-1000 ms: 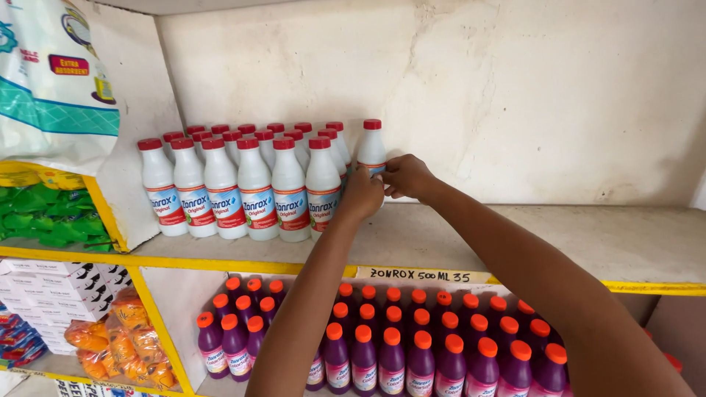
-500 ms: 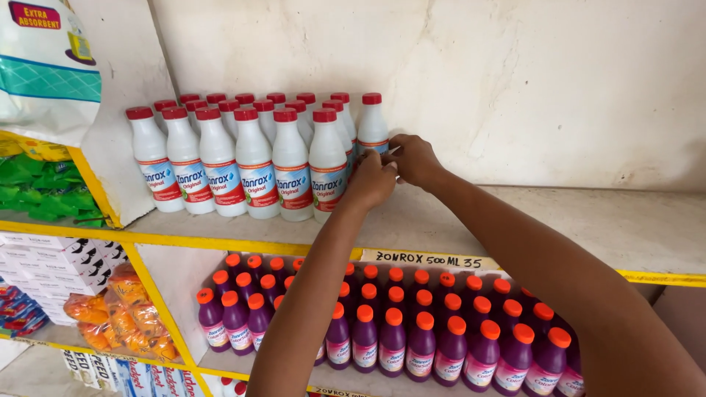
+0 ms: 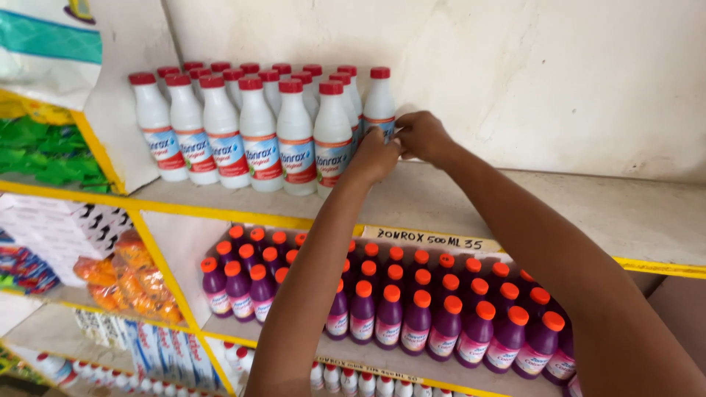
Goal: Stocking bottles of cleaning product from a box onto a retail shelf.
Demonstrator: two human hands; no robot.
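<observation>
On the upper shelf (image 3: 515, 198), at twelve o'clock, both hands close around the rightmost white bottle (image 3: 379, 99): left hand (image 3: 375, 156), right hand (image 3: 421, 136). Judging by this, placement is under way, and squaring it with the row (image 3: 250, 125) comes next.

White bottle (image 3: 379, 99) now lower, pushed against row (image 3: 250, 125).

Purple red-capped bottles (image 3: 390, 312) on the lower shelf, green packets (image 3: 44, 151) far left, orange bags (image 3: 129, 276) beneath.

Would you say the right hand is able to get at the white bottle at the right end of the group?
Probably yes: the right hand already sits against that white bottle, with bare shelf to its right.
</observation>
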